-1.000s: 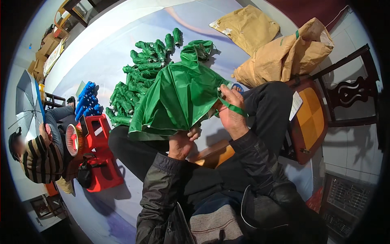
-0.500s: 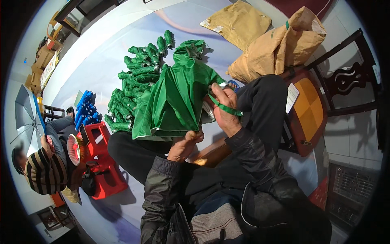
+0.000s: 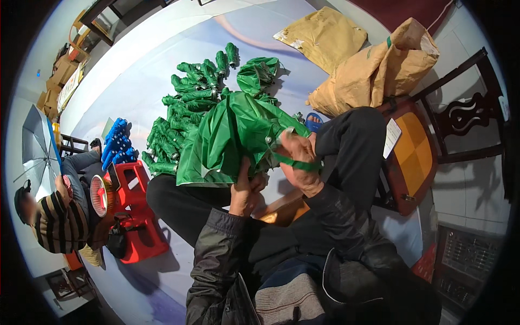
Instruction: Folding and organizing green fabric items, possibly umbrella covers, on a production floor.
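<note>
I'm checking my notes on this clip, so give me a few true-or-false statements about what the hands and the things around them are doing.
1. Both hands hold a green umbrella. True.
2. The right hand grips a green strap. True.
3. The folded umbrellas piled on the floor are red. False: they are green, with a few blue ones beside them.
4. The left hand rests on the red stool. False: it holds the umbrella's lower end.

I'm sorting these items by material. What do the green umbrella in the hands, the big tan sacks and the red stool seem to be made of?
The green umbrella looks like thin synthetic cloth with a slight sheen, going by its soft folds and highlights. The tan sacks look like matte heavy paper, stiffly creased, though woven plastic is possible. The red stool looks like glossy moulded plastic.
</note>
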The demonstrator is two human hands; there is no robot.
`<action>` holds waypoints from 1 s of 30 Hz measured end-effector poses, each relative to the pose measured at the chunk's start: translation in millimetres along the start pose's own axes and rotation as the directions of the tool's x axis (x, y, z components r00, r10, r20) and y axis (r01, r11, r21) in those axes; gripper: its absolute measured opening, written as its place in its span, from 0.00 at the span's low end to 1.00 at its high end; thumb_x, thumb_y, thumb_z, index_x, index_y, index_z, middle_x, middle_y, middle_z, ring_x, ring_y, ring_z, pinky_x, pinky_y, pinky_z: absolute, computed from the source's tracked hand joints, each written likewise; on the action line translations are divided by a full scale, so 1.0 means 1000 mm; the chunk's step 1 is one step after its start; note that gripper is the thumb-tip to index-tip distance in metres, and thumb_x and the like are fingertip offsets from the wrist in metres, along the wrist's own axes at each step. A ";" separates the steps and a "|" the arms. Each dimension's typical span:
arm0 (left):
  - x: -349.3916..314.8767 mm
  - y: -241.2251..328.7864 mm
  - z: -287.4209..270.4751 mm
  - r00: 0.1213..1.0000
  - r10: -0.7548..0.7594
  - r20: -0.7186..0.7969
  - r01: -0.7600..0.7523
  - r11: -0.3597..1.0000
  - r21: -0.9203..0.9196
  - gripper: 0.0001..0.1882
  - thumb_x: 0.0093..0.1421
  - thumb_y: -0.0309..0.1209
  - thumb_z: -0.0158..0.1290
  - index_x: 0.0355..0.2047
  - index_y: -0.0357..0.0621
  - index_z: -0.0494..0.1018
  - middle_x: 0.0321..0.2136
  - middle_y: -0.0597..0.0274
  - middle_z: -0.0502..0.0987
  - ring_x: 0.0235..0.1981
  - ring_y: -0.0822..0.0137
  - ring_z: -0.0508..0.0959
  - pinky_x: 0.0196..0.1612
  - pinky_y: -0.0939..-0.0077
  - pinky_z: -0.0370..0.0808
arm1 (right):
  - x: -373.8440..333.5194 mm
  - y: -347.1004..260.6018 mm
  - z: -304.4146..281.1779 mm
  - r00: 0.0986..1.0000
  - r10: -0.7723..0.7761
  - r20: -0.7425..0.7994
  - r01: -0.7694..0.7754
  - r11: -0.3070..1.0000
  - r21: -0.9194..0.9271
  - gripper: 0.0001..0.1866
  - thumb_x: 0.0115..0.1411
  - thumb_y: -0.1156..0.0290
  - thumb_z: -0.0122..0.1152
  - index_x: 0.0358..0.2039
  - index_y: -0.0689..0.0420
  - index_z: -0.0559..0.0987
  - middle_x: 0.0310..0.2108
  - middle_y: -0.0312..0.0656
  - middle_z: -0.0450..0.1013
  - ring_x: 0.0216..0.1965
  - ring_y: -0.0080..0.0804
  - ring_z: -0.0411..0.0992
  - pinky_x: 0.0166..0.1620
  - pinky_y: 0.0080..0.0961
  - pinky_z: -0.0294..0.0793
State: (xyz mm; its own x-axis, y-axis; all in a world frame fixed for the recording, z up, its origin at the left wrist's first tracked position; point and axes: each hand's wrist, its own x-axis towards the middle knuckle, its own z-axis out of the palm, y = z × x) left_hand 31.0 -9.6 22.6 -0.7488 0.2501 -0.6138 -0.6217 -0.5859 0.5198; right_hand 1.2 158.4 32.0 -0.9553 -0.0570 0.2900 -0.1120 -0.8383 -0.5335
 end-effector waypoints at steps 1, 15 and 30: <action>0.001 0.000 -0.004 1.000 0.012 -0.010 -0.012 1.000 -0.006 0.16 0.68 0.46 0.49 0.35 0.45 0.69 0.15 0.73 0.58 0.12 0.78 0.51 0.18 0.80 0.49 | 0.003 -0.003 0.014 0.996 0.086 -0.040 -0.093 0.964 -0.248 0.17 0.63 0.76 0.56 0.52 0.65 0.74 0.47 0.39 0.74 0.46 0.27 0.72 0.50 0.25 0.70; 0.001 -0.002 -0.005 0.994 0.072 -0.077 -0.074 0.997 -0.016 0.18 0.68 0.49 0.47 0.40 0.47 0.70 0.11 0.74 0.53 0.12 0.77 0.52 0.19 0.78 0.54 | 0.014 0.014 0.064 0.928 -0.165 -0.335 -0.179 0.589 -0.788 0.09 0.60 0.75 0.63 0.39 0.65 0.75 0.29 0.30 0.74 0.29 0.13 0.67 0.31 0.15 0.66; 0.000 0.005 -0.011 0.982 0.191 -0.019 -0.189 0.980 0.054 0.15 0.67 0.46 0.49 0.38 0.47 0.71 0.12 0.74 0.53 0.12 0.77 0.52 0.18 0.77 0.53 | 0.046 -0.078 0.081 0.923 0.139 0.359 0.379 -0.163 -0.911 0.22 0.43 0.83 0.67 0.42 0.61 0.74 0.37 0.45 0.71 0.41 0.43 0.71 0.44 0.35 0.70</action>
State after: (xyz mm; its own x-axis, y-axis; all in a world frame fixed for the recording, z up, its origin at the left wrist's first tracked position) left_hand 30.2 -20.6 18.4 -0.8492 0.1195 -0.5144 -0.4802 -0.5802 0.6578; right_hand -11.5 177.1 150.6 -0.7988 -0.3639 0.4791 -0.5932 0.6091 -0.5264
